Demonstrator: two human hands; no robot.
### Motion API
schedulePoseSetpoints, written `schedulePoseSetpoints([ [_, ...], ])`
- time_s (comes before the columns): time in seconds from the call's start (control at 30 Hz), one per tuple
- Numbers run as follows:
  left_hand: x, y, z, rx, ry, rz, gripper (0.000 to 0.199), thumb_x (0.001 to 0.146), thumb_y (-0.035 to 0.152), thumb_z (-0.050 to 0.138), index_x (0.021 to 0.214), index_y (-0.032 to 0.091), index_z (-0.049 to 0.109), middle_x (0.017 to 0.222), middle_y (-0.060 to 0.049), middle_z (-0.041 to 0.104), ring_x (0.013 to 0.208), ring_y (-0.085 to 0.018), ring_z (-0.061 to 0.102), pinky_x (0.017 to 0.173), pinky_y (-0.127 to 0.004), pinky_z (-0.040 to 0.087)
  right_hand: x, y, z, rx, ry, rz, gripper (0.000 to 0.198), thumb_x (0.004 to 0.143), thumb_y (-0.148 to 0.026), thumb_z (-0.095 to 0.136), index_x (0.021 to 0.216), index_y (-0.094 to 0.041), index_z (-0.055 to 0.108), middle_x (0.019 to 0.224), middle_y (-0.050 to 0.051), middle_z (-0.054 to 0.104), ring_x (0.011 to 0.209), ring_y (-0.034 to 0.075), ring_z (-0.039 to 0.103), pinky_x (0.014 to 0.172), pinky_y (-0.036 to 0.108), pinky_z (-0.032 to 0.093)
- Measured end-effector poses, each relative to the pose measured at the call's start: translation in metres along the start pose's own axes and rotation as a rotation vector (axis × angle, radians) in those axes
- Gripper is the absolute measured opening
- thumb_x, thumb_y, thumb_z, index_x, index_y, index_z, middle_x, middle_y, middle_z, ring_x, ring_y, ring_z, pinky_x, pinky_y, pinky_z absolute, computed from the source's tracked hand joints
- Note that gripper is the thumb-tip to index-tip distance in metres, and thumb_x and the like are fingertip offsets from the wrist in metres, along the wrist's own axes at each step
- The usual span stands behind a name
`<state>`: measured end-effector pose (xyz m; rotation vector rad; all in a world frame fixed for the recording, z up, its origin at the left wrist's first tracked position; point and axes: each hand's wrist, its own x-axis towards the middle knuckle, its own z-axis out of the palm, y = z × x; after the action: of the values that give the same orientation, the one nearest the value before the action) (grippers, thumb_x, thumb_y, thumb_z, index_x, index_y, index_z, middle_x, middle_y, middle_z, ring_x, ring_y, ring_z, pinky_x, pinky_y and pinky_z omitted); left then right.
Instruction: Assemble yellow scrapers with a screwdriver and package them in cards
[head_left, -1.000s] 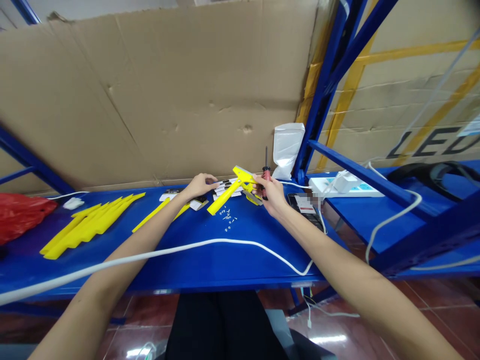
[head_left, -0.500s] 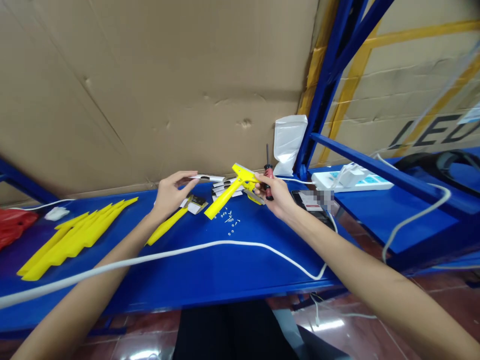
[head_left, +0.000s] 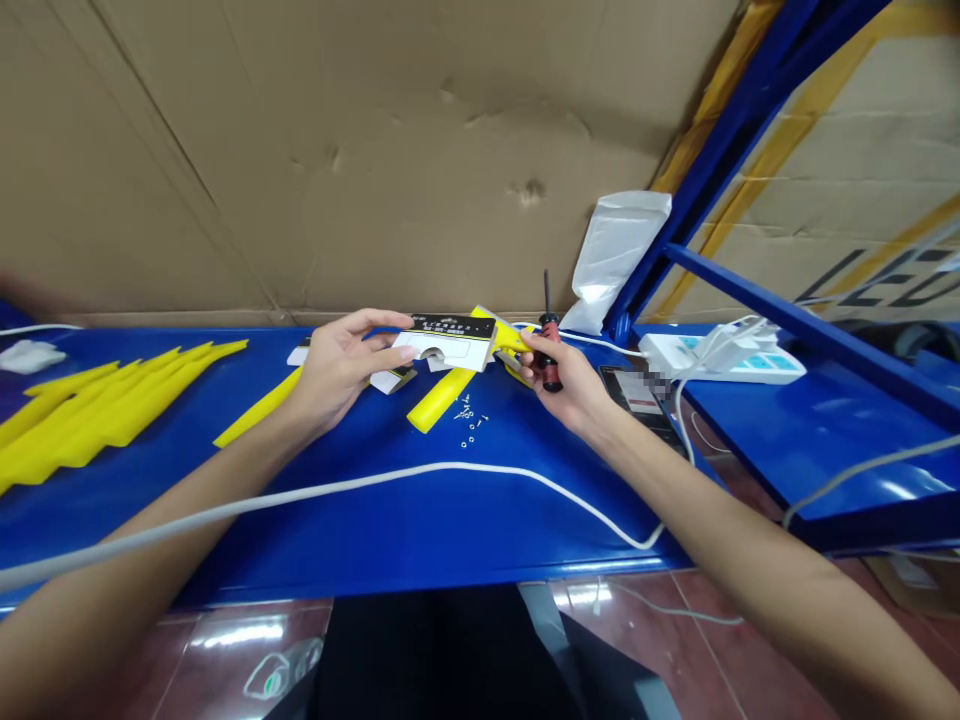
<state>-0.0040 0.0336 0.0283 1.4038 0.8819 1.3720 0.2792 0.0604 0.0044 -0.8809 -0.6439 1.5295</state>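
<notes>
My left hand [head_left: 337,365] pinches a folded black-and-white cardboard sleeve [head_left: 457,350] by its left end. The sleeve overlaps the head of a yellow scraper [head_left: 442,400] in this view; whether they touch I cannot tell. My right hand [head_left: 566,385] is closed around the scraper near its head and also keeps a red-and-black screwdriver [head_left: 551,355], tip up, in the same grip. Small screws and nuts [head_left: 466,412] lie scattered on the blue table below. Another yellow scraper [head_left: 259,408] lies partly behind my left hand, beside another sleeve [head_left: 391,380].
Several yellow handles [head_left: 112,415] lie in a row at the left. A white cable [head_left: 450,466] crosses in front. At the right are a phone [head_left: 637,390], a white power strip [head_left: 720,360] and a white plastic bag [head_left: 619,250] against the blue frame [head_left: 712,170].
My left hand has moved right and turned the sleeve from edge-on to show its printed side, bringing it to the scraper's head. My right hand keeps its hold. The view has shifted slightly.
</notes>
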Motion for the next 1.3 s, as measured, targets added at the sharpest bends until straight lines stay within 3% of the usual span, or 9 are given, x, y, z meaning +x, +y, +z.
schedulePoseSetpoints([
  [0.2,-0.002,-0.011,0.001,0.082,-0.062,-0.078,0.055,0.074,0.026,0.102,0.125,0.019,0.083,0.108,-0.009,0.082,0.087,-0.019,0.077,0.078,-0.032,0.065,-0.006,-0.002,0.004,0.016,-0.019,0.028,0.012,0.088,-0.009,0.082,0.09,-0.013,0.071,0.074,0.0,0.066,0.059,0.006,0.057,0.05,0.016,0.05],
  [0.37,-0.001,-0.02,0.0,0.068,-0.059,-0.145,0.066,0.073,0.023,0.101,0.136,0.019,0.079,0.126,-0.013,0.08,0.097,-0.023,0.076,0.08,-0.036,0.067,-0.007,0.0,0.003,0.013,-0.09,0.028,0.018,0.084,-0.011,0.087,0.09,-0.015,0.07,0.076,-0.001,0.066,0.061,0.006,0.057,0.05,0.016,0.048],
  [0.57,0.0,-0.022,0.002,0.058,-0.061,-0.132,0.067,0.071,0.018,0.099,0.134,0.019,0.077,0.139,-0.017,0.075,0.109,-0.029,0.076,0.075,-0.036,0.07,-0.007,0.002,0.003,0.019,-0.094,0.031,0.018,0.084,-0.012,0.087,0.088,-0.015,0.069,0.077,-0.001,0.065,0.061,0.006,0.055,0.05,0.016,0.048],
  [0.73,0.0,-0.024,0.004,0.05,-0.075,-0.125,0.056,0.071,0.021,0.1,0.123,0.019,0.078,0.129,-0.011,0.079,0.11,-0.027,0.075,0.073,-0.032,0.068,-0.008,0.001,0.004,0.005,-0.086,0.04,0.022,0.081,-0.011,0.089,0.085,-0.016,0.068,0.076,-0.001,0.065,0.06,0.006,0.055,0.049,0.016,0.049],
  [0.9,-0.002,-0.023,0.004,0.004,-0.079,-0.187,0.041,0.085,0.03,0.093,0.121,0.019,0.075,0.115,-0.01,0.08,0.1,-0.025,0.079,0.069,-0.03,0.065,-0.009,0.001,0.005,0.005,-0.08,0.039,0.019,0.084,-0.01,0.086,0.084,-0.015,0.068,0.075,-0.002,0.064,0.059,0.005,0.052,0.049,0.016,0.048],
  [1.13,-0.002,-0.019,0.003,-0.012,-0.065,-0.125,0.06,0.086,0.026,0.092,0.139,0.026,0.065,0.112,-0.008,0.079,0.088,-0.023,0.079,0.064,-0.031,0.063,-0.009,0.0,0.005,0.008,-0.072,0.034,0.021,0.083,-0.01,0.087,0.086,-0.015,0.067,0.076,-0.002,0.063,0.059,0.005,0.052,0.05,0.016,0.046],
  [1.3,-0.002,-0.019,0.003,-0.004,-0.061,-0.111,0.062,0.082,0.025,0.094,0.139,0.025,0.067,0.112,-0.009,0.078,0.086,-0.022,0.077,0.062,-0.031,0.062,-0.007,-0.001,0.004,0.009,-0.056,0.022,0.022,0.081,-0.008,0.087,0.085,-0.016,0.067,0.077,-0.002,0.063,0.059,0.005,0.051,0.049,0.016,0.045],
])
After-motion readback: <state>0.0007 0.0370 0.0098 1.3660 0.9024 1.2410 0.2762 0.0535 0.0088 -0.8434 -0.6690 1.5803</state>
